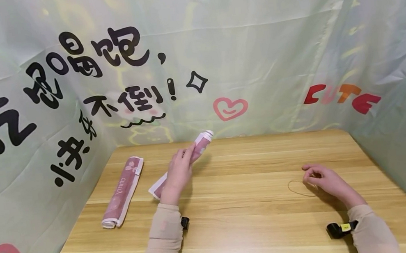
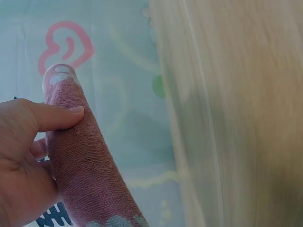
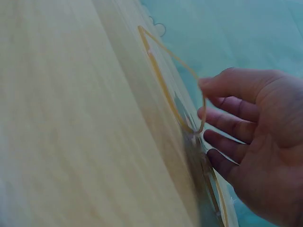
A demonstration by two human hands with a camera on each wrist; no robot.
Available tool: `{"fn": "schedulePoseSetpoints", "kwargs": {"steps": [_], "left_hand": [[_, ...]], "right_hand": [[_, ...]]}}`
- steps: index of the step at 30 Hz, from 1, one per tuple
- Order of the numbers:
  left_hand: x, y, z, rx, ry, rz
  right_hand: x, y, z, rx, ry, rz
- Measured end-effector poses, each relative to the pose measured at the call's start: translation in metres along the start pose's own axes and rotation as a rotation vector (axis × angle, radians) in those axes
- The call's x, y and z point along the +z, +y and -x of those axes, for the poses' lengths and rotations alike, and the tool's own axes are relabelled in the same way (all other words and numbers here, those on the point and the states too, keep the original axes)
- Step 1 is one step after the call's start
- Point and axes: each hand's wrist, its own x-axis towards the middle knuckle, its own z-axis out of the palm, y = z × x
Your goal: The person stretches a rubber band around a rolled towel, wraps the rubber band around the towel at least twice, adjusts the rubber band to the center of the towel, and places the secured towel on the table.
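Note:
A rolled pink towel with white edging (image 1: 200, 144) is gripped by my left hand (image 1: 180, 171), which covers its middle in the head view. In the left wrist view the thumb presses along the roll (image 2: 90, 165) and other fingers wrap behind it. My right hand (image 1: 325, 181), over the right part of the table, pinches a thin tan rubber band (image 1: 298, 193) between thumb and fingertip. The band's loop (image 3: 163, 85) hangs open beside the fingertips in the right wrist view. A second rolled pink towel (image 1: 122, 192) lies left of my left hand.
The wooden table (image 1: 250, 220) has a printed cloth backdrop (image 1: 263, 66) at its back and both sides. A black wrist camera (image 1: 335, 231) sits by the right cuff, another dark one (image 1: 185, 223) by the left.

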Motion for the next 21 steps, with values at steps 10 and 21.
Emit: {"fn": "schedulePoseSetpoints", "kwargs": {"steps": [10, 21], "left_hand": [[0.003, 0.016, 0.0, 0.054, -0.034, -0.004], [0.012, 0.028, 0.0, 0.143, -0.043, -0.026]], "right_hand": [[0.0, -0.007, -0.006, 0.034, 0.034, -0.08], [0.004, -0.021, -0.01, 0.018, 0.028, -0.229]]}}
